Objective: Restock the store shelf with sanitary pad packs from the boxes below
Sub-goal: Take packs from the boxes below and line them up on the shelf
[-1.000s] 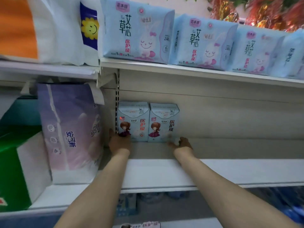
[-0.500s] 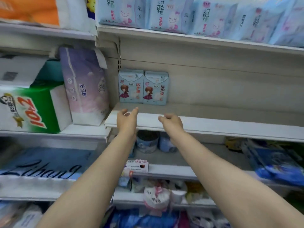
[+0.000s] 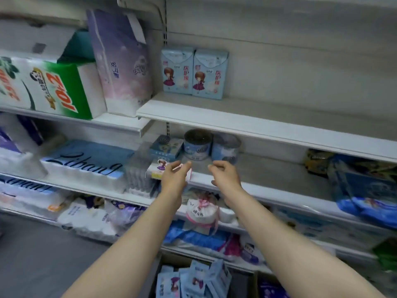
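Nearest, the open cardboard box point(image 3: 193, 278) of loose sanitary pad packs point(image 3: 189, 280) sits directly below both hands. Above it, the left hand point(image 3: 175, 179) and right hand point(image 3: 225, 179) hang empty, fingers loosely curled apart, about equally near. Farther up, two packs point(image 3: 194, 74) stand upright on the shelf point(image 3: 257, 123).

Two pad packs point(image 3: 194, 74) stand upright, touching, at the left back of the shelf point(image 3: 257, 127). Below it, two cans point(image 3: 211, 147) sit side by side. Both hands point(image 3: 202, 177) hang before that lower shelf (empty, apparently). A box point(image 3: 193, 278) of packs lies at the bottom.
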`<act>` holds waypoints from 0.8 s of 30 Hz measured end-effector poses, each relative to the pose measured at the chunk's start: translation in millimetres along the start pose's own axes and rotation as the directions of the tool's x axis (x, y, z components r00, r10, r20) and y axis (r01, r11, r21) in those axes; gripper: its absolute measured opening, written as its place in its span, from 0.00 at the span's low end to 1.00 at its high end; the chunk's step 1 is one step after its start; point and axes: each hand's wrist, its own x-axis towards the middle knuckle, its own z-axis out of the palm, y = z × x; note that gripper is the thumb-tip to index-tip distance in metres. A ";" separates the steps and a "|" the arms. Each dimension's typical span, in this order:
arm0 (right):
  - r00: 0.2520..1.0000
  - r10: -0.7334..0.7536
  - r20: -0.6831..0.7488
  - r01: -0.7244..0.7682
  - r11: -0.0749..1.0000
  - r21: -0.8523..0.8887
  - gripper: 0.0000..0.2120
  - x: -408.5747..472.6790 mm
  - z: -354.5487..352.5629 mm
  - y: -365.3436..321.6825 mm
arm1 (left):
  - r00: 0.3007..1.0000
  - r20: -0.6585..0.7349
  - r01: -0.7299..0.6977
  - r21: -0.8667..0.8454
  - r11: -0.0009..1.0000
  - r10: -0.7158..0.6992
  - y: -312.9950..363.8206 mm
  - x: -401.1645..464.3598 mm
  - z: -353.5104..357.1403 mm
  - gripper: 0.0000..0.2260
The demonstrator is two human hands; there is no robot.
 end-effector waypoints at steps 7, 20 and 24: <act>0.972 0.234 0.022 -0.231 0.968 -0.093 0.12 -22.5 -8.3 88.8 | 0.974 -0.081 0.222 0.106 0.969 -0.214 -94.9 -29.2 -28.5 0.21; 0.796 0.605 -0.023 -0.593 0.771 -0.232 0.13 -50.4 -9.0 246.4 | 0.868 -0.107 0.495 0.264 0.827 -0.485 -235.2 -19.8 -71.1 0.19; 0.713 0.701 -0.005 -0.685 0.696 -0.216 0.12 -58.4 -8.7 307.0 | 0.805 -0.133 0.588 0.308 0.748 -0.578 -291.5 -18.6 -89.3 0.21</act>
